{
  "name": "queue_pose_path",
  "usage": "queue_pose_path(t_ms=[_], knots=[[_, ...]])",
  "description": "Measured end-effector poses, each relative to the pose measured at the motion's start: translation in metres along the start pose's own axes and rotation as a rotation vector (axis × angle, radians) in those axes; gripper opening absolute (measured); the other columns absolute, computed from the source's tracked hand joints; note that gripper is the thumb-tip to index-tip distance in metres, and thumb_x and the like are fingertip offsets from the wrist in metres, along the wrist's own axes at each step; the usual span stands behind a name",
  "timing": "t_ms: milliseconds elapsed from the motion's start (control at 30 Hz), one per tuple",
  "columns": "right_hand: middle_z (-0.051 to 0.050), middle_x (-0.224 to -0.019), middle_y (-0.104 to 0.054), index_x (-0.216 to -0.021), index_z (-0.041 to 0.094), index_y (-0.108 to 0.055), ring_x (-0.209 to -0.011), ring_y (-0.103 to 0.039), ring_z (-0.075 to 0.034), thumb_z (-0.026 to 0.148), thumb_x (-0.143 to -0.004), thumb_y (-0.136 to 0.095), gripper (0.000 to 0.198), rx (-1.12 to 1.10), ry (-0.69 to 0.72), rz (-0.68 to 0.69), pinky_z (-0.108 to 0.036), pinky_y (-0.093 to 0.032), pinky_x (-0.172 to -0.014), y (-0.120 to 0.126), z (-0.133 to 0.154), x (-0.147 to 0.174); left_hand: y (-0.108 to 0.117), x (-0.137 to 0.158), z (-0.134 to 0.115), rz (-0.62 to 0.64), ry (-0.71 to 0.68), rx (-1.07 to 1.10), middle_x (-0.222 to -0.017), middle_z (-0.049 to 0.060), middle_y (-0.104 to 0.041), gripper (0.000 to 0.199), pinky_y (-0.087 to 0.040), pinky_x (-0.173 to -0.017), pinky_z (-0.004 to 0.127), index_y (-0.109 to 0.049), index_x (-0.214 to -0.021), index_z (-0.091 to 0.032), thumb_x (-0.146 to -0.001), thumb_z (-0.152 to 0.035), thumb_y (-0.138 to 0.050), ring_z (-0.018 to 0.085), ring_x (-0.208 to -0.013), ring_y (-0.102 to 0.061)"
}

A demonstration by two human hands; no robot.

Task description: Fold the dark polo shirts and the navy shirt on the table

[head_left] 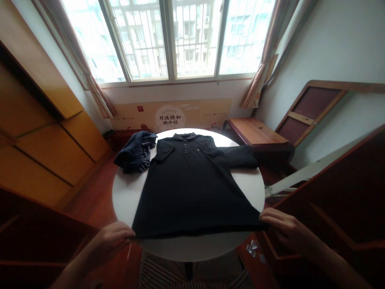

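Note:
A black polo shirt lies front up on a round white table, its collar toward the window and its hem toward me. My left hand pinches the left hem corner near the table's edge. At the opposite corner, my right hand pinches the hem just past the table's right edge. Between the two hands the hem is stretched nearly straight. The shirt's left sleeve rests on the tabletop; the area by its right sleeve overlaps a dark folded cloth.
A crumpled dark blue garment sits on the table's left edge. Beyond the table are a low wooden table and a printed cardboard panel under the window. Wooden cabinets stand left; small clear plastic pieces lie lower right.

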State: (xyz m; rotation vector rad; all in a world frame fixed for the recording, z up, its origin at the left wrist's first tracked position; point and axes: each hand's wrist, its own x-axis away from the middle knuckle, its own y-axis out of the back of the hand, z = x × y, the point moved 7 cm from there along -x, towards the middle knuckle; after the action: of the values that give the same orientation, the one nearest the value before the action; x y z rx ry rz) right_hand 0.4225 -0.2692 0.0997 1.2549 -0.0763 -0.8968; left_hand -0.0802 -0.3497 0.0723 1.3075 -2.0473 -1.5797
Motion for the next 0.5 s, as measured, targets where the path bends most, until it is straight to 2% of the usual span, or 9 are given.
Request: queue_pose_path(t_ms=[67, 100, 200, 267, 333, 400, 500], knots=[[-0.006, -0.082, -0.071, -0.086, 0.020, -0.069, -0.071, -0.069, -0.017, 0.000, -0.077, -0.042, 0.035, -0.027, -0.045, 0.090, -0.024, -0.057, -0.065, -0.006, -0.008, -0.014, -0.002, -0.011, 0.006, 0.080, 0.037, 0.041, -0.086, 0.006, -0.071, 0.014, -0.055, -0.071, 0.022, -0.071, -0.094, -0.018, -0.095, -0.020, -0.056, 0.015, -0.078, -0.068], [-0.006, -0.080, -0.071, -0.084, 0.020, -0.068, -0.070, -0.069, -0.017, 0.000, -0.077, -0.041, 0.034, -0.030, -0.056, 0.082, -0.024, -0.057, -0.064, -0.005, -0.014, -0.025, 0.001, -0.021, 0.012, 0.077, 0.062, 0.054, -0.084, 0.006, -0.072, 0.016, -0.055, -0.071, 0.023, -0.071, -0.091, -0.018, -0.095, -0.022, -0.056, 0.015, -0.077, -0.068], [-0.005, -0.079, -0.071, -0.081, 0.019, -0.068, -0.072, -0.069, -0.018, 0.006, -0.081, -0.045, 0.027, -0.026, -0.073, -0.108, -0.027, -0.056, -0.069, 0.010, -0.047, -0.074, 0.014, -0.066, 0.043, -0.023, 0.139, 0.065, -0.078, 0.004, -0.072, 0.024, -0.053, -0.069, 0.023, -0.072, -0.083, -0.017, -0.097, -0.027, -0.054, 0.015, -0.072, -0.068], [-0.005, -0.080, -0.072, -0.080, 0.019, -0.069, -0.074, -0.070, -0.019, 0.012, -0.082, -0.050, 0.020, -0.033, -0.100, -0.187, -0.029, -0.056, -0.071, 0.015, -0.080, -0.121, 0.023, -0.111, 0.075, -0.091, 0.178, 0.069, -0.076, 0.004, -0.073, 0.029, -0.053, -0.069, 0.025, -0.072, -0.079, -0.017, -0.096, -0.033, -0.054, 0.016, -0.070, -0.069], [-0.007, -0.084, -0.073, -0.081, 0.018, -0.070, -0.079, -0.070, -0.021, 0.017, -0.083, -0.053, 0.018, -0.048, -0.139, -0.202, -0.029, -0.056, -0.070, 0.011, -0.116, -0.175, 0.028, -0.164, 0.112, -0.162, 0.232, 0.073, -0.078, 0.005, -0.074, 0.035, -0.053, -0.071, 0.027, -0.072, -0.078, -0.017, -0.095, -0.040, -0.054, 0.017, -0.071, -0.069], [-0.009, -0.087, -0.074, -0.082, 0.015, -0.072, -0.079, -0.070, -0.021, 0.015, -0.081, -0.054, 0.018, -0.032, -0.208, -0.188, -0.030, -0.056, -0.071, 0.001, -0.153, -0.230, 0.028, -0.219, 0.151, -0.213, 0.302, 0.064, -0.078, 0.007, -0.074, 0.039, -0.053, -0.072, 0.028, -0.073, -0.081, -0.016, -0.094, -0.045, -0.052, 0.018, -0.071, -0.069], [-0.010, -0.094, -0.075, -0.088, 0.013, -0.075, -0.083, -0.070, -0.020, 0.013, -0.080, -0.058, 0.019, 0.125, -0.356, -0.065, -0.030, -0.055, -0.080, -0.024, -0.206, -0.299, 0.018, -0.294, 0.200, -0.215, 0.359, -0.047, -0.085, 0.007, -0.075, 0.034, -0.053, -0.079, 0.030, -0.074, -0.088, -0.017, -0.092, -0.042, -0.051, 0.020, -0.078, -0.069]])
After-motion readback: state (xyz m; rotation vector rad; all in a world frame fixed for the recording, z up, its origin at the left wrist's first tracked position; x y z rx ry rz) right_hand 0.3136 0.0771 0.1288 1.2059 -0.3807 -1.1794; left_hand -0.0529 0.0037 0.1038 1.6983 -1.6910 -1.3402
